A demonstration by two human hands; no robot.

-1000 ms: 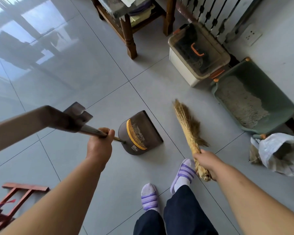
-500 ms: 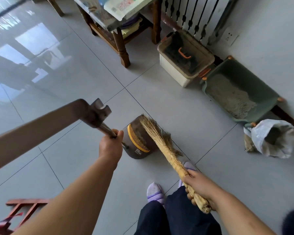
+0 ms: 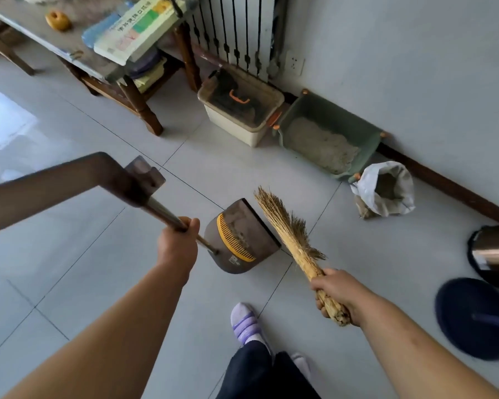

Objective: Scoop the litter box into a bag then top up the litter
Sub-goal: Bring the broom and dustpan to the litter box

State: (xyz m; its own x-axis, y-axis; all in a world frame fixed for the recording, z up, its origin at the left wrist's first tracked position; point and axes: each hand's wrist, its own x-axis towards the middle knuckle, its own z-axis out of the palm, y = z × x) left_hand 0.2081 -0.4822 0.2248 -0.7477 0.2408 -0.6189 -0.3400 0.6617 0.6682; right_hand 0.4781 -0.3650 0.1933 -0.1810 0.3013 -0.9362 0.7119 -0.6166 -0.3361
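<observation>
My left hand (image 3: 177, 246) grips the metal shaft of a long-handled brown dustpan (image 3: 242, 236) with a yellow comb, resting on the tiled floor. My right hand (image 3: 333, 293) holds a straw hand broom (image 3: 288, 226) by its bound end, its bristles lying against the dustpan's right edge. Further right, by the wall, sits the green litter box (image 3: 369, 142) with pale litter inside. An open white bag (image 3: 386, 188) of litter stands just in front of it.
A cream lidded bin (image 3: 236, 122) with an orange handle stands left of the litter box, under a radiator. A wooden table (image 3: 139, 102) with books is at the upper left. A metal container (image 3: 493, 254) and a dark round base (image 3: 473, 318) sit at the right. My feet are below the dustpan.
The view has pulled back and tilted up, showing the table top. The broom swung left onto the dustpan, then shifted to its right edge. The dustpan sits flatter.
</observation>
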